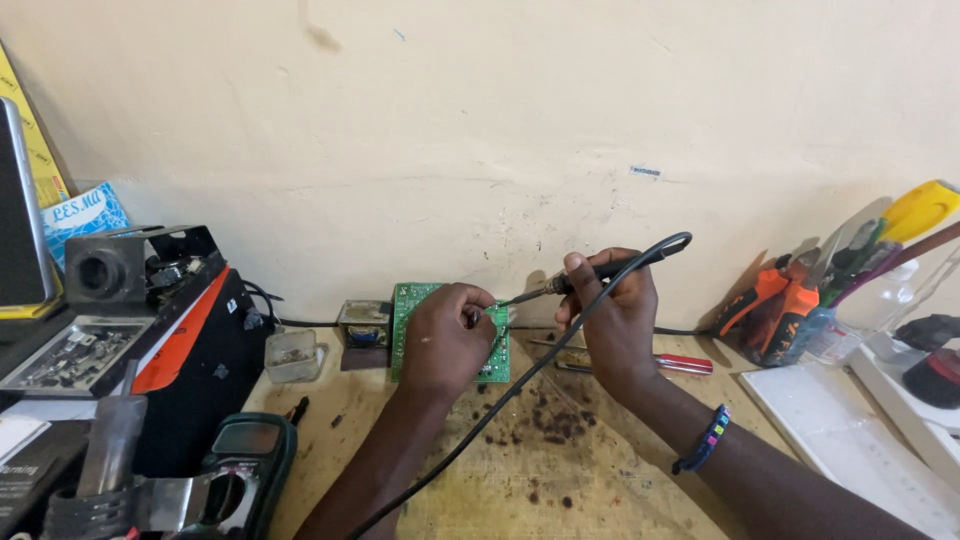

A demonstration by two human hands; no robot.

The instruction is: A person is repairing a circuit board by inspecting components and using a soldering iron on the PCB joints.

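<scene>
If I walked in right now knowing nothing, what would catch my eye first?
Probably the two hands at the middle of the bench: the left hand holds a green circuit board upright against the wall, while the right hand grips a soldering iron with its tip at the board's edge. Its black cable sweeps down across the scorched wooden bench. At far right, orange-handled tools lean against the wall.

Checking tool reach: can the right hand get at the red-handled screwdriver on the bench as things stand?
Probably yes, but not freely. The red-handled screwdriver lies on the bench just beside the right hand with nothing between them. That hand, though, is closed around the soldering iron, so it would have to set the iron down first.
</scene>
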